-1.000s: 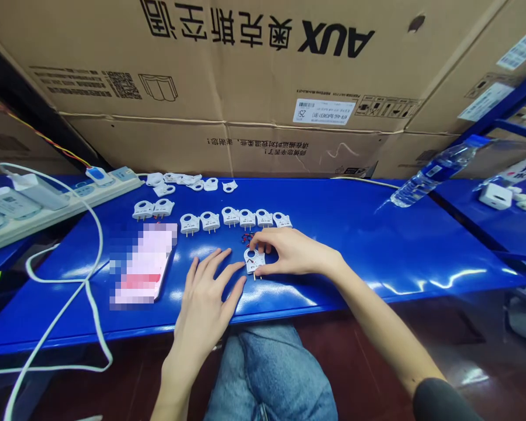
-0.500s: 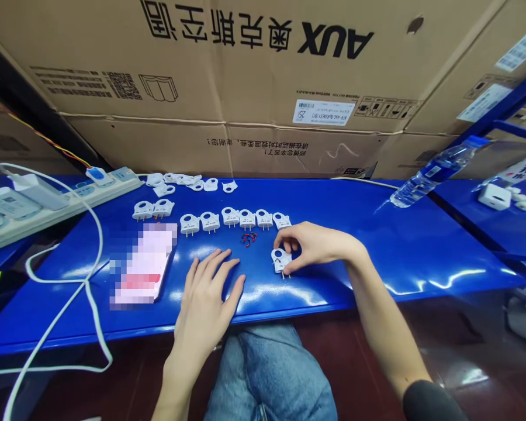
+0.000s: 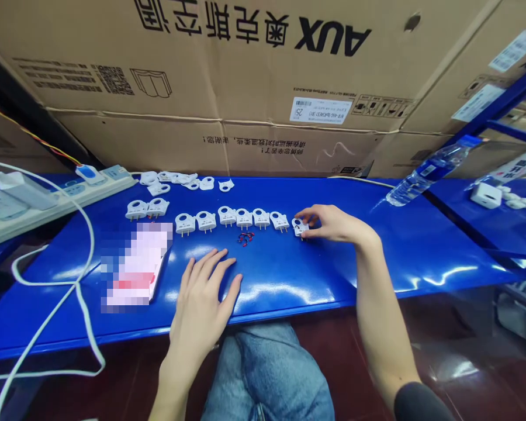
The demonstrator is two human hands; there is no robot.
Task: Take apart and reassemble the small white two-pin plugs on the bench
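Note:
My right hand (image 3: 333, 224) pinches a small white two-pin plug (image 3: 298, 227) and holds it on the blue table (image 3: 398, 251) at the right end of a row of several like plugs (image 3: 228, 218). Flat on the table near the front edge lies my left hand (image 3: 204, 298), fingers spread and holding nothing. A few tiny red parts (image 3: 245, 237) lie just below the row, between my two hands.
Several white plug shells (image 3: 182, 180) lie at the back left beside a power strip (image 3: 56, 196) with white cables (image 3: 76, 286). A blurred pink phone (image 3: 135, 266) lies left of my left hand. A water bottle (image 3: 429, 171) lies at right. Cardboard boxes (image 3: 254, 88) wall the back.
My right hand carried the plug from the table's middle up and to the right, to the end of the row. My left hand stayed put.

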